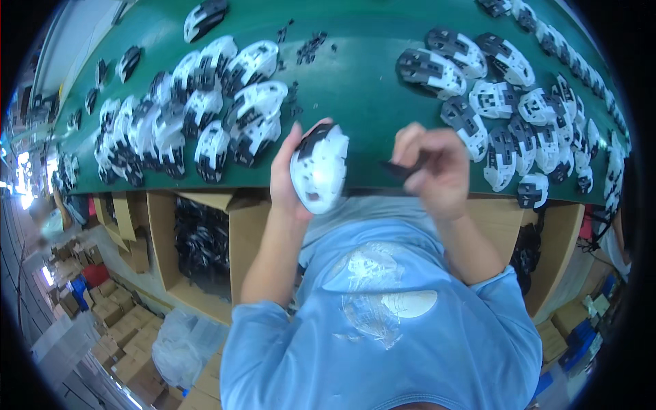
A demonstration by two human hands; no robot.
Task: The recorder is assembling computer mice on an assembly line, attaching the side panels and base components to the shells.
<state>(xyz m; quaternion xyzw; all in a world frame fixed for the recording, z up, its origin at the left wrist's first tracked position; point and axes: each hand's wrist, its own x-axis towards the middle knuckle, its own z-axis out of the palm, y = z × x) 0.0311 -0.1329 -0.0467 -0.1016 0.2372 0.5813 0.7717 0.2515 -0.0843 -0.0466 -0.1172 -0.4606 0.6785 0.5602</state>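
My left hand [283, 173] is closed round an oval plastic shell [322, 169], holding it upright near the bench's front edge. The shell is glossy white with a black part at its upper left and small holes in its surface. To its right, and apart from it, my right hand [443, 167] pinches a thin, dark piece [404, 168] between thumb and fingers. That piece is somewhat blurred, so its exact kind cannot be made out.
Similar white-and-black shells crowd the green bench [355, 75] in a left group [167, 123] and a right group [543, 130]. Small black parts [311, 48] lie scattered farther back. Below the edge stand cardboard boxes [247, 236], one holding black pieces [202, 236].
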